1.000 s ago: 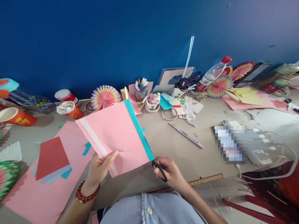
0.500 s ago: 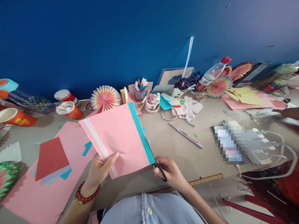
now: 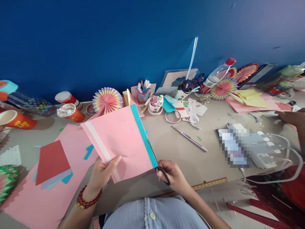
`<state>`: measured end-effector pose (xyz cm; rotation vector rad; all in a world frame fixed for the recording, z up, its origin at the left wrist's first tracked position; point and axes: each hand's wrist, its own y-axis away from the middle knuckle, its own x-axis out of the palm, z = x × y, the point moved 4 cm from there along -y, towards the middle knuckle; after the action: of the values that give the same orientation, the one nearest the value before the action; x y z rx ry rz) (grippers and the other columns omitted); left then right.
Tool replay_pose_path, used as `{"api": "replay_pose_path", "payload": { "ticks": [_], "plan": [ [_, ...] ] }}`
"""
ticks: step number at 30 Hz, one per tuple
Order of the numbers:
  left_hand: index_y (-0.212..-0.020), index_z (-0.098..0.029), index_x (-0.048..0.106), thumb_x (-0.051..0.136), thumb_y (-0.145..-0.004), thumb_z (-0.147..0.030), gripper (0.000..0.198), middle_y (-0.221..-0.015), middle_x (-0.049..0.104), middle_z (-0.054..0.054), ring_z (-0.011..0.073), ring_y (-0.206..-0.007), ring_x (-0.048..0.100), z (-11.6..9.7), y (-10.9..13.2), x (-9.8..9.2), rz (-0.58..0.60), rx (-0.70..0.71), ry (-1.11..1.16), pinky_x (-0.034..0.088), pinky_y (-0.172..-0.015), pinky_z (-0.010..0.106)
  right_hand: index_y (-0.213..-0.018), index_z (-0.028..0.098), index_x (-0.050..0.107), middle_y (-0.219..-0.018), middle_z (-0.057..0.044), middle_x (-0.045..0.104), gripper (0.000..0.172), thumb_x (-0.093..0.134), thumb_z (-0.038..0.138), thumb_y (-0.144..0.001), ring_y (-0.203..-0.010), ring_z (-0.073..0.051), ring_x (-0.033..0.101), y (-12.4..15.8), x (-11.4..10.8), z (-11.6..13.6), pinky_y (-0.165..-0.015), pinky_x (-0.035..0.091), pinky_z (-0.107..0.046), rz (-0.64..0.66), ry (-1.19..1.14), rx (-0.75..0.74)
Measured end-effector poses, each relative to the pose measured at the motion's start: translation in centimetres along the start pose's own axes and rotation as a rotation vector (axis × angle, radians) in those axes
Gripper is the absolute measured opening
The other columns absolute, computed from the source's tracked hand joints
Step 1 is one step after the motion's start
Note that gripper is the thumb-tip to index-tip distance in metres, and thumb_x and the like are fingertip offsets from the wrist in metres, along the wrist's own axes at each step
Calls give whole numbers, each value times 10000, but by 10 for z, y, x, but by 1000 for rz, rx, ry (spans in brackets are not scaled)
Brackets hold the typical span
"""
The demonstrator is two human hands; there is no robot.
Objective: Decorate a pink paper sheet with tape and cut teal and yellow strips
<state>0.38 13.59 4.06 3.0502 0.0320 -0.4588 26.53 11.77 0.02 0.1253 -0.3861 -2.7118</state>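
My left hand (image 3: 101, 174) grips the near edge of a pink paper sheet (image 3: 119, 136), thumb on top, and holds it tilted above the table. A white strip runs along the sheet's left side and a teal strip (image 3: 144, 138) along its right edge. My right hand (image 3: 172, 176) is closed on black-handled scissors (image 3: 163, 173). Their blades run up along the teal strip and are mostly hidden behind the paper. A red bead bracelet (image 3: 87, 198) circles my left wrist.
A large pink sheet (image 3: 38, 197) with a red paper piece (image 3: 50, 160) lies at left. Red cups (image 3: 70, 112), folded paper fans (image 3: 107, 99), pen pots, a tape ring and a craft knife (image 3: 189, 138) crowd the table. Another person's hand (image 3: 292, 117) shows at right, beside a charger with cables.
The pink sheet has shifted slightly right and nearer, with the scissors further along the teal edge. Another person's hand has come in at the right edge.
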Motion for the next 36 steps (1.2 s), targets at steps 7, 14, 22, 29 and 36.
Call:
{"api": "replay_pose_path", "payload": {
  "ticks": [7,14,22,29,36],
  "plan": [
    [-767,-156,769,640,-864,-374,271,-785,749,61,236,-814,719,1,1,0,16,1,-3,578,-714,264,-640,210,497,-588,13,513,571,606,753,-780,-555,-115,418,0,1,3,-520,307,-247,16,-14,6],
    [-844,-145,790,639,-867,-387,286,-831,769,70,241,-818,728,4,0,1,55,-15,-15,589,-711,274,-625,206,493,-572,13,516,588,600,763,-782,-554,-113,409,-2,-1,4,-510,305,-239,5,4,-29],
    [-797,-153,766,640,-868,-389,277,-796,753,57,228,-788,718,6,1,1,53,-18,-13,581,-689,260,-636,209,488,-581,11,499,606,618,789,-750,-552,-116,413,0,0,6,-508,303,-243,14,-24,-19],
    [-784,-148,749,637,-863,-358,251,-807,754,59,229,-783,715,4,1,3,66,-28,26,578,-682,260,-648,212,471,-577,27,438,606,633,789,-738,-558,-116,381,-1,0,6,-519,273,-253,13,-47,-24],
    [-771,-143,727,623,-888,-368,274,-783,732,52,207,-749,690,7,2,4,87,-44,37,566,-669,251,-666,208,473,-589,28,435,590,631,769,-757,-570,-115,377,-1,0,6,-525,264,-253,15,-50,-40]
  ]
}}
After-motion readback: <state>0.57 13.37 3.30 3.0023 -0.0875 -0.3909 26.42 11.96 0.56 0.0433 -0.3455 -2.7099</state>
